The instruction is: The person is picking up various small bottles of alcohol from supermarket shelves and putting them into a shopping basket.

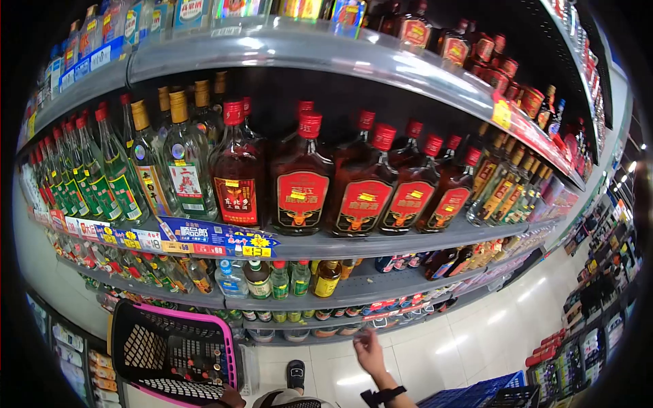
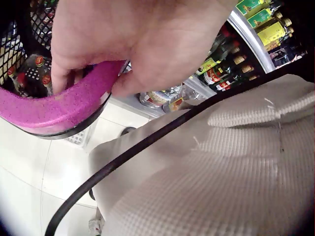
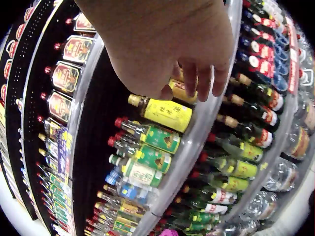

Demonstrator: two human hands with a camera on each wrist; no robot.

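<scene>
1. The left hand (image 2: 133,39) was curled round the pink handle (image 2: 64,105) of the black basket (image 1: 170,347), low on the left and well away from the shelf
2. The yellow-label bottle (image 3: 165,113) stood up straight on a low shelf (image 1: 381,282), cap on top, beside green-label bottles (image 3: 152,137)
3. The right hand (image 1: 369,351) held nothing, with its fingers loose and a little bent; it was the nearer hand, and the bottle was just in front of its fingertips (image 3: 204,86)

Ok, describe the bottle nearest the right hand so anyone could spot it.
Start at the row of red-labelled dark liquor bottles, then drop to the grey metal shelf directly below. There, nearest the right hand, stands a yellow-labelled, gold-capped bottle; its neighbours wear green labels and red caps.
</scene>
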